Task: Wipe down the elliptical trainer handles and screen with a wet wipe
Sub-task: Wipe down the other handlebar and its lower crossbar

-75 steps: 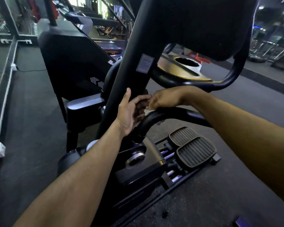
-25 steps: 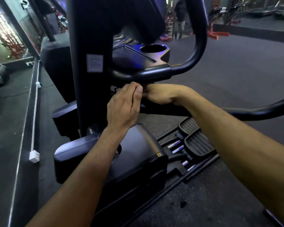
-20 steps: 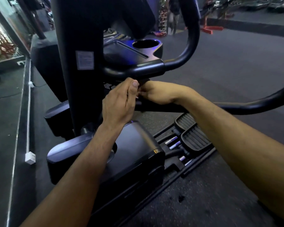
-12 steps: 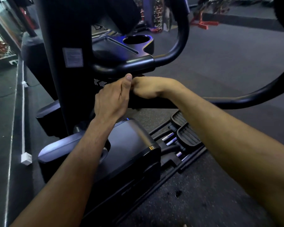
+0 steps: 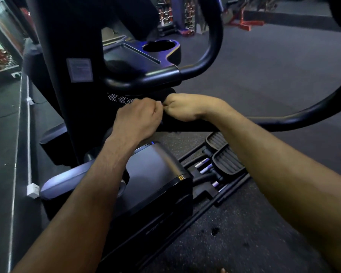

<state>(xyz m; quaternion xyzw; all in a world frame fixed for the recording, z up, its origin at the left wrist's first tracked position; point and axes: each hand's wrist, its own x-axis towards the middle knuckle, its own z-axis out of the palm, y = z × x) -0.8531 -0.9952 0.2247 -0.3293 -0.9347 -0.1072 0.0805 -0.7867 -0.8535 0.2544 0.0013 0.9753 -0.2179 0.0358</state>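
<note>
**Both hands closed together at the lower handle; wipe out of sight**

The person's left hand (image 5: 138, 117) and right hand (image 5: 187, 107) meet knuckle to knuckle over the near end of the lower moving handle (image 5: 295, 119), just under the fixed loop handle (image 5: 211, 56) and its cup-holder tray (image 5: 138, 56). The left hand's fingers are curled tight, back of the hand towards the camera; what they hold is hidden, so I cannot tell whether it grips anything. The right hand's fingers curl down over the top of the handle and wrap it; the thumb side touches the left hand's fingertips. The wet wipe does not show; if it is between the hands or under the right palm, the fingers cover it.

Against three seconds ago, the white wipe that showed under the right fingers on the handle bend is now concealed, and the left hand, then laid flat against the upright post (image 5: 53, 75), has folded into a fist. Over the last second the hands keep their place on the handle, while the view has swung left and dropped, so the machine's shroud (image 5: 156, 174) and the pedals (image 5: 226, 160) sit more to the right. The white label (image 5: 79, 69) on the post stays in view
</note>
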